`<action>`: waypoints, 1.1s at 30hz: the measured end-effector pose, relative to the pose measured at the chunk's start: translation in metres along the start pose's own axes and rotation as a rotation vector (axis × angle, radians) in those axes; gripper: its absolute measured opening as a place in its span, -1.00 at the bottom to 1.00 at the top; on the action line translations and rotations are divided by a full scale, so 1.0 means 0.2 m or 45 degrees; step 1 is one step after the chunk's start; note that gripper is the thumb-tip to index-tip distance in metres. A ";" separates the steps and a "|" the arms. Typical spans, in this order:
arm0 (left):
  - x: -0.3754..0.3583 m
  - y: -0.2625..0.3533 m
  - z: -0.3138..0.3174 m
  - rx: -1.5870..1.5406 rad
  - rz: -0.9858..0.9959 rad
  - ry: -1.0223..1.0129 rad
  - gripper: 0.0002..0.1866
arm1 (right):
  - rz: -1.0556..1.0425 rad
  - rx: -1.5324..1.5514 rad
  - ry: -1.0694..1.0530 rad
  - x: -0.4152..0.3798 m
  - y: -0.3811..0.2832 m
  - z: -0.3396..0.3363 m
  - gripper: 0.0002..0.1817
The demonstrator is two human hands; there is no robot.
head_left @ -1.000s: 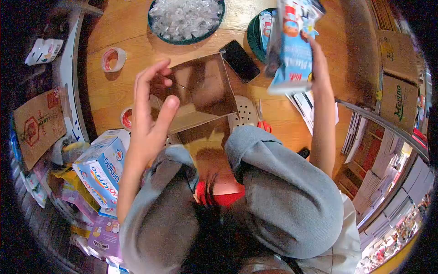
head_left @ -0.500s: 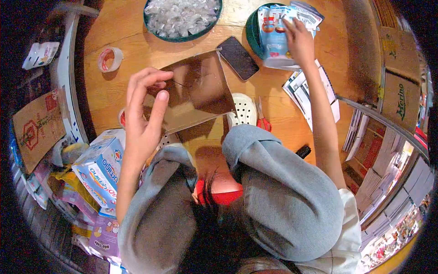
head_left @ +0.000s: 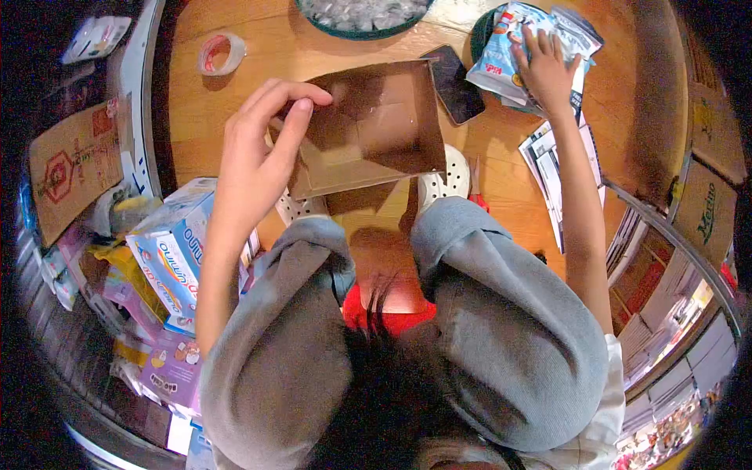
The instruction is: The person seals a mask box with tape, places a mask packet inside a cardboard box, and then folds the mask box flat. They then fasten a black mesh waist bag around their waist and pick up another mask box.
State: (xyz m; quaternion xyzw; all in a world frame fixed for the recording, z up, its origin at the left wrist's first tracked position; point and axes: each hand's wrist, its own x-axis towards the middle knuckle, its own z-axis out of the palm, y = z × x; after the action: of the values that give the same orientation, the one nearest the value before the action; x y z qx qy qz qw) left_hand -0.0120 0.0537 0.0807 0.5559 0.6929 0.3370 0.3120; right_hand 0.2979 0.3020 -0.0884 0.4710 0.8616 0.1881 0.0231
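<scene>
My left hand [head_left: 270,145] is at the left side of an open cardboard box [head_left: 372,129], its thumb and index finger closed near the box's edge. The box is tilted above the floor between my feet, its inside showing no contents. At the upper right, my right hand [head_left: 548,74] lies with spread fingers on blue and white packets [head_left: 501,59], which rest over a dark green round container [head_left: 482,31]. A black phone [head_left: 458,90] lies just right of the box.
A green tray of clear plastic pieces [head_left: 364,16] stands at the top. A tape roll [head_left: 222,55] lies upper left, papers [head_left: 544,176] lie at the right, and red scissors [head_left: 479,202] sit by a white shoe [head_left: 450,176]. Boxes [head_left: 168,262] are stacked at left.
The view has shifted, so the floor items appear higher and farther right. My right hand's fingers are more spread over the packets, which have turned. My left hand remains at the box.
</scene>
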 end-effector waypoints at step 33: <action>0.39 -0.59 0.80 1.154 0.031 -0.639 -0.79 | 0.344 2.162 -0.288 -0.31 -0.67 -0.23 -0.75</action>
State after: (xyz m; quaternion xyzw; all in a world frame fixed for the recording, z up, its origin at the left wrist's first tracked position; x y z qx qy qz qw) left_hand 0.0359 0.1306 -0.1120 0.7068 0.6667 -0.1370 0.1925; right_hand 0.2150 0.1728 -0.0992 0.4429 0.6397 -0.5657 -0.2732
